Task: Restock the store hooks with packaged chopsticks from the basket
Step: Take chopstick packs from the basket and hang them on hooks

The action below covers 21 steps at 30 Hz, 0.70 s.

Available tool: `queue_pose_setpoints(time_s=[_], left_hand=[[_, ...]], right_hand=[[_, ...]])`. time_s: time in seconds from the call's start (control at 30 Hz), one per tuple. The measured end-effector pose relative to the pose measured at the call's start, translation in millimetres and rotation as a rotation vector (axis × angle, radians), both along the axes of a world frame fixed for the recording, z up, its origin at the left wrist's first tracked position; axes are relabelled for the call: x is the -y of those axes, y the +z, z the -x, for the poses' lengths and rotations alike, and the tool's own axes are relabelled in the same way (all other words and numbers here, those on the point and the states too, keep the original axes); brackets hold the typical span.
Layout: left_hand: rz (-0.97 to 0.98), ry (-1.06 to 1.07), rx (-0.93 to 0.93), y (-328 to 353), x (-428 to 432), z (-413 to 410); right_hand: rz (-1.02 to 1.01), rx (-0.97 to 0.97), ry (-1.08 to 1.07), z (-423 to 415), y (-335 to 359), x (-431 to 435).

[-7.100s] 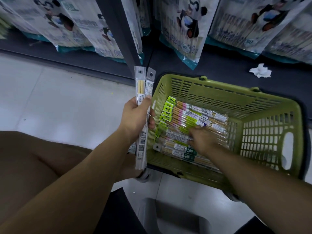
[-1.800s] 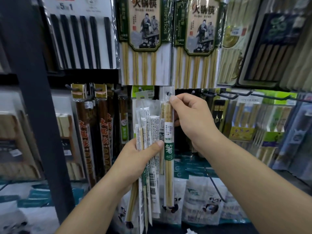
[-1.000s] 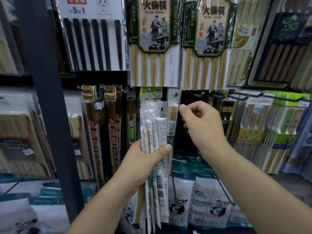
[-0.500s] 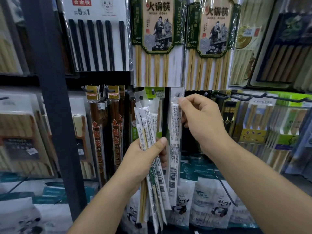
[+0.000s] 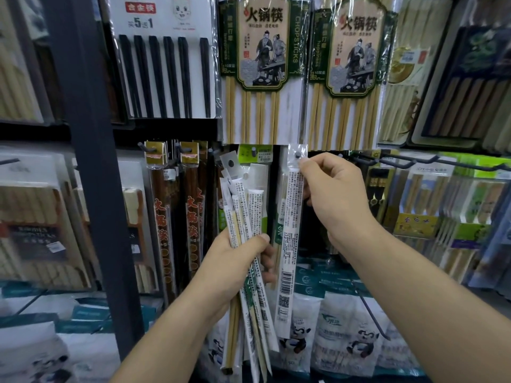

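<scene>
Pinches, with the right hand [image 5: 333,201], the top corner of a single chopstick packet [image 5: 290,230] hanging upright at centre, its punched hole over a dark hook tip [image 5: 297,155] at 12 o'clock. Grips, in the left hand [image 5: 236,272] at 8 o'clock of that packet, a fanned bundle of packets [image 5: 255,208], thumb clamped across the front.

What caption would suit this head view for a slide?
Right hand pinches one chopstick packet by its top; left hand grips a bundle of packets.
</scene>
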<state>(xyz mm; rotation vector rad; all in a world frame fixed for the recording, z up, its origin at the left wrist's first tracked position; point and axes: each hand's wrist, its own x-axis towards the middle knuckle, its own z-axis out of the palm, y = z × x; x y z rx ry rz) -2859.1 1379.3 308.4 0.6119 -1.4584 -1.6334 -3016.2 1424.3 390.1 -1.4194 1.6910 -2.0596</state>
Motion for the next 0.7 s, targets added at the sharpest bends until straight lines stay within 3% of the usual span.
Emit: queue_pose_setpoints(time_s=[0.23, 0.4, 0.57, 0.7], left_hand=[[-0.013, 0.022, 0.013, -4.0, 4.0, 0.1], [0.062, 0.010, -0.024, -2.8, 1.9, 0.2], [0.108, -0.004, -0.014, -2.5, 0.5, 0.5], [0.116, 0.014, -0.024, -3.2, 1.6, 1.0]], right_hand=[[-0.078, -0.045, -0.081, 4.6, -9.8, 1.0], [-0.028, -0.077, -0.152, 0.8, -17.7, -9.5], [-0.039, -0.133, 0.103, -17.8, -22.6, -16.8], [-0.045, -0.106, 0.102, -18.2, -19.0, -13.8]])
